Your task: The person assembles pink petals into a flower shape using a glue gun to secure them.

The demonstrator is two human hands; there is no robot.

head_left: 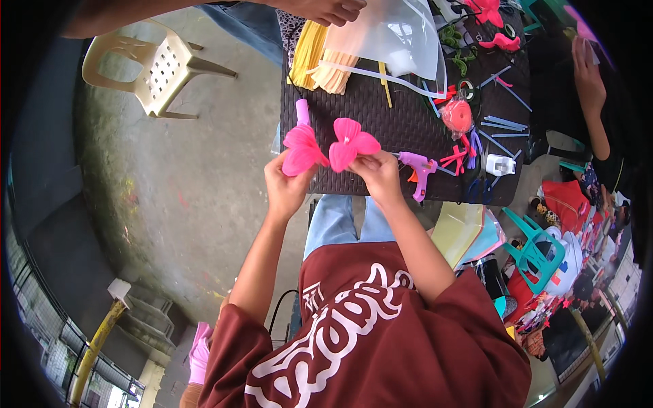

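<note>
Over the near edge of the dark woven table [326, 126], my left hand [288, 185] pinches a bright pink paper flower [303, 148], its petals turned sideways. My right hand [378, 175] is closed on a second pink flower [354, 140], whose rounded petals face up around a small pale centre. The two flowers are close together. Just past the left one lies a lilac cylinder [302, 111]. Beside my right hand, at the table's edge, a lilac glue gun [420, 173] lies with an orange trigger. My fingers hide the undersides of both flowers.
Yellow strips [310, 54], a clear plastic sheet [408, 41], a red roll [456, 115] and blue sticks [503, 124] lie on the table. Another person's hand [326, 9] reaches in at the top; another person [590, 88] is at right. A beige chair [160, 71] stands left.
</note>
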